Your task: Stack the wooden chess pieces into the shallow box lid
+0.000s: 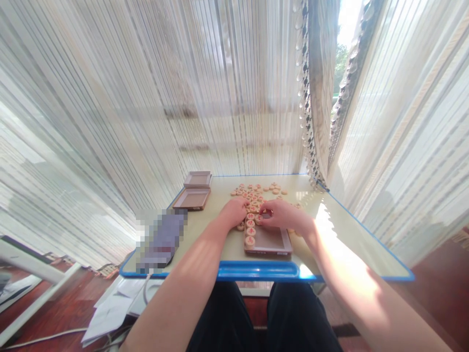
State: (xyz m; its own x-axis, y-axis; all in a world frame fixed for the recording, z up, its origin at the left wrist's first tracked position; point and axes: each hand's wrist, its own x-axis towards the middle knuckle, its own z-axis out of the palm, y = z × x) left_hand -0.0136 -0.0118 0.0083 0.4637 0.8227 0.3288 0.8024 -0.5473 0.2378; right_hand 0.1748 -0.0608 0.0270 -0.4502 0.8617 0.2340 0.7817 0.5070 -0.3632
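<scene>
Your L hand [236, 211] is at box's [270, 240] far-L corner, R hand [281, 213] over box, fingertips at a piece [258, 219]; hands apart, grips can't tell. Pieces col. [250, 231] in box's L side; loose pcs [254, 198] beyond box.

Partly under the right hand [280, 213] is a box [269, 239]; inside it, left of this hand, lies a disc column [250, 231]. Loose discs [254, 198] lie beyond.

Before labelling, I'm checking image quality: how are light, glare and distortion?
Head view: sunlight glares on the right forearm and table; head view: curtains fan outward, likely wide-angle stretch; head view: far round pieces are too small to read; head view: a flat object is pixelated.
</scene>
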